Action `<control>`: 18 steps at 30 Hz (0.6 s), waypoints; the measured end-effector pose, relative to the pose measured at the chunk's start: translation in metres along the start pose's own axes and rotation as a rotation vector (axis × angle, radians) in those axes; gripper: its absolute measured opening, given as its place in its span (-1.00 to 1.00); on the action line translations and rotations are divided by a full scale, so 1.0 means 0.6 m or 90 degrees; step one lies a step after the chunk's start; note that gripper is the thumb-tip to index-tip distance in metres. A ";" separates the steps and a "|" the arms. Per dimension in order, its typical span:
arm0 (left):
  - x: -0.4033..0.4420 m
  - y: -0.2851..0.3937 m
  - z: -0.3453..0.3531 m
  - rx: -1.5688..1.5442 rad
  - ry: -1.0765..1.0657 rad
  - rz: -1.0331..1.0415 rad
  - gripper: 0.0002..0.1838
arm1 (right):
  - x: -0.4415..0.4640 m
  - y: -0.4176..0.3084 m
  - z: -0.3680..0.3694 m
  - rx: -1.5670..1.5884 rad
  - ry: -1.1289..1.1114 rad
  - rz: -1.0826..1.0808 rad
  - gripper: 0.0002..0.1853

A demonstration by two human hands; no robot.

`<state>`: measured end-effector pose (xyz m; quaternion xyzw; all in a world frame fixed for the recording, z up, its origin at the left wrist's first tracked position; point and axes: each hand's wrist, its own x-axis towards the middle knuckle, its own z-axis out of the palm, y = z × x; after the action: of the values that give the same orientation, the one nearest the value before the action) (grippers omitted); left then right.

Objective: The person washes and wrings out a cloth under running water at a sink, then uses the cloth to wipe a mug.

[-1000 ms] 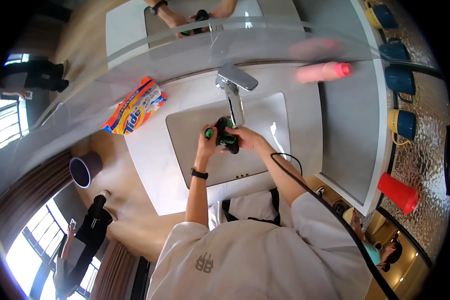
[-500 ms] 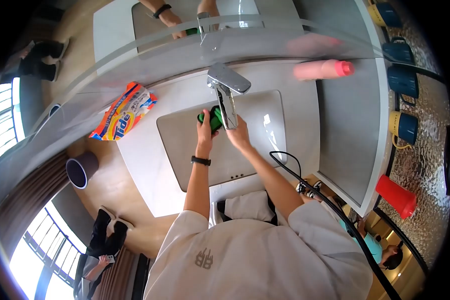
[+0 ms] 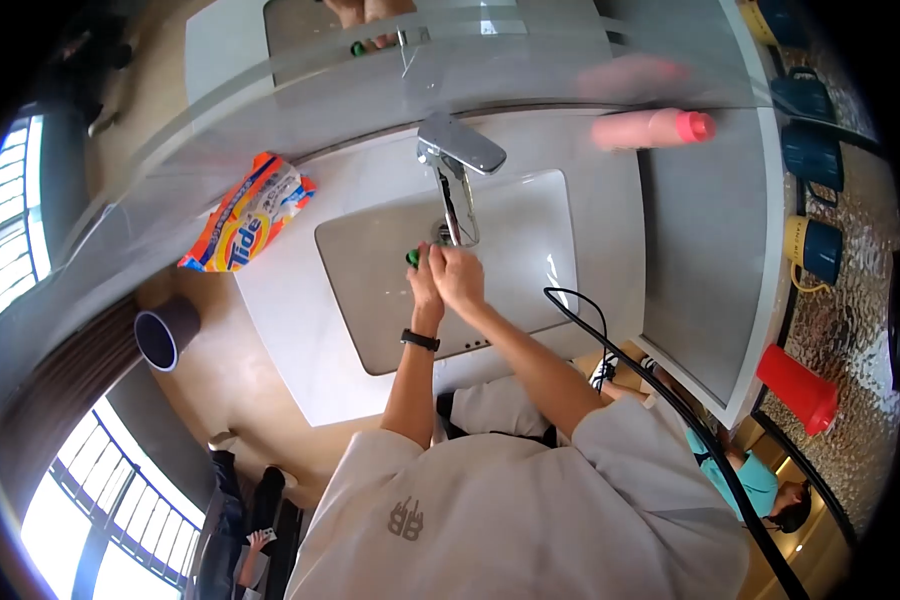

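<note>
Over the sink (image 3: 370,290), my left hand (image 3: 425,284) and my right hand (image 3: 458,276) are pressed together, fingers closed. A small bit of a green item (image 3: 412,258) shows at the left hand's fingertips; the hands hide the rest, and its kind is unclear. The right hand wraps over the same spot, against the left. Just beyond them the chrome faucet (image 3: 460,145) reaches out over the basin, its spout end close to my fingers. A black band (image 3: 420,340) circles my left wrist.
An orange Tide packet (image 3: 250,215) lies left on the counter (image 3: 280,330). A pink bottle (image 3: 650,130) lies right. A black cable (image 3: 650,380) crosses at right. Mugs (image 3: 812,157) and a red cup (image 3: 798,388) line the far right. Two people (image 3: 760,485) are nearby; a bin (image 3: 165,333) stands left.
Both hands have drawn back toward me from under the spout and come together. The green item, plainly visible before with black parts, is now mostly covered by my fingers.
</note>
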<state>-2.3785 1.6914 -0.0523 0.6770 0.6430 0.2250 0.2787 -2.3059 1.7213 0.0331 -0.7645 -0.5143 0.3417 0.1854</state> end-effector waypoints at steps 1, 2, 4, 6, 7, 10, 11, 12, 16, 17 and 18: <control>0.010 0.039 -0.050 -0.392 -0.097 -0.324 -0.61 | 0.021 -0.002 -0.005 0.038 0.016 0.088 -0.62; 0.022 0.072 -0.086 -0.787 -0.193 -0.641 -0.61 | 0.049 -0.002 -0.013 0.077 0.038 0.172 -0.60; 0.017 0.096 -0.109 -0.745 -0.173 -0.647 -0.61 | 0.107 0.081 0.010 0.191 0.010 0.026 -0.64; 0.030 0.108 -0.136 -0.798 -0.070 -0.541 -0.71 | 0.116 0.048 -0.040 0.343 -0.087 0.184 -0.61; 0.032 0.088 -0.129 -0.841 -0.041 -0.516 -0.72 | 0.122 0.052 -0.053 0.435 -0.165 0.248 -0.75; 0.052 0.030 -0.141 -1.017 -0.051 -0.482 -0.66 | 0.107 0.040 -0.083 0.595 -0.157 0.295 -0.84; 0.055 0.029 -0.150 -1.068 -0.076 -0.481 -0.68 | 0.109 0.047 -0.096 0.614 -0.200 0.274 -0.63; 0.068 0.050 -0.183 -1.118 -0.104 -0.479 -0.70 | 0.109 0.056 -0.105 0.611 -0.199 0.273 -0.63; 0.066 0.009 -0.198 -1.014 -0.192 -0.553 -0.73 | 0.117 0.106 -0.113 0.299 -0.259 -0.030 -0.68; 0.062 -0.006 -0.189 -0.978 -0.203 -0.521 -0.73 | 0.120 0.121 -0.103 0.114 -0.266 -0.139 -0.70; 0.061 -0.012 -0.186 -0.941 -0.215 -0.489 -0.73 | 0.119 0.117 -0.098 0.119 -0.266 -0.138 -0.70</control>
<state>-2.4552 1.7379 0.0240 0.0804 0.4657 0.3732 0.7983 -2.2009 1.7622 0.0060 -0.5970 -0.5867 0.5165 0.1804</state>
